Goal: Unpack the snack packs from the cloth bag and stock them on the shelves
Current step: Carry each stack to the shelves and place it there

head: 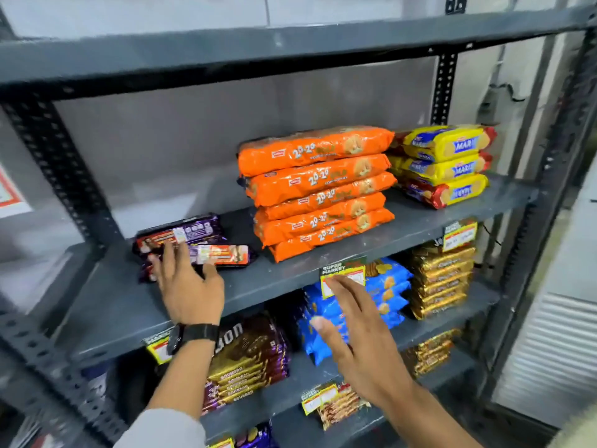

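Note:
Dark purple snack packs [193,240] with orange and red labels lie on the left of the grey shelf [284,273]. My left hand [189,282], a black watch on its wrist, rests on their front edge with fingers straight and thumb spread. My right hand [355,331] hovers in front of the shelf edge, fingers straight, holding nothing. A stack of orange packs [318,192] stands mid-shelf, and yellow packs [444,163] are stacked to its right. The cloth bag is not in view.
The shelf below carries brown packs [248,360], blue packs [387,292] and gold packs [442,279]. Price tags [344,273] hang on the shelf edges. An upper shelf [290,50] spans the top. Perforated uprights [51,169] frame the rack.

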`<state>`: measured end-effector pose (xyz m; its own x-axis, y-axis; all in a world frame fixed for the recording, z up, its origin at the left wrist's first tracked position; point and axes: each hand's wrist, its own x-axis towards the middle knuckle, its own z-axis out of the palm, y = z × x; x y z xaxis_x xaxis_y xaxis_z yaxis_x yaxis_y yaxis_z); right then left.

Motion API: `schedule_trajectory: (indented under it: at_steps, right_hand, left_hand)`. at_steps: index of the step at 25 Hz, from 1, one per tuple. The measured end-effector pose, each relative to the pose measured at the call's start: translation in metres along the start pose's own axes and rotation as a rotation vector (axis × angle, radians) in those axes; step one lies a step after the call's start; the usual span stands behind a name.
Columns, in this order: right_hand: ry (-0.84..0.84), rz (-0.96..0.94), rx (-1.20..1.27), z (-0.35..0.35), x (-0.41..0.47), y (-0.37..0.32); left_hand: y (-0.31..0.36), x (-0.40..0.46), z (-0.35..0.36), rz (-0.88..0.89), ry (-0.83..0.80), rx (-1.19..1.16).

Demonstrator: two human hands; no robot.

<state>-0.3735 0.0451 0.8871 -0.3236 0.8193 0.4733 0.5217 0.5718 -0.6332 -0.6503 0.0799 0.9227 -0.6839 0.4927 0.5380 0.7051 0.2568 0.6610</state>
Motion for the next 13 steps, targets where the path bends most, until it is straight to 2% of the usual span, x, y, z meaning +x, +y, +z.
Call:
schedule_trajectory:
  at_steps: [4,9,13]
  right_hand:
    - [-0.088,-0.151,-0.026,0.038,0.047,-0.049]
    - [-0.230,0.031,-0.007,0.102,0.101,-0.084]
    - [-0.015,0.105,0.192,0.109,0.099,-0.081]
  left_hand:
    - [-0.007,-0.001,-0.010,-0.019,-0.001,0.032]
    - [-0.031,0.006,-0.028,-0.111,-0.059,-0.026]
    - [-0.035,0.008,-0.040,-0.197,-0.087,-0.241]
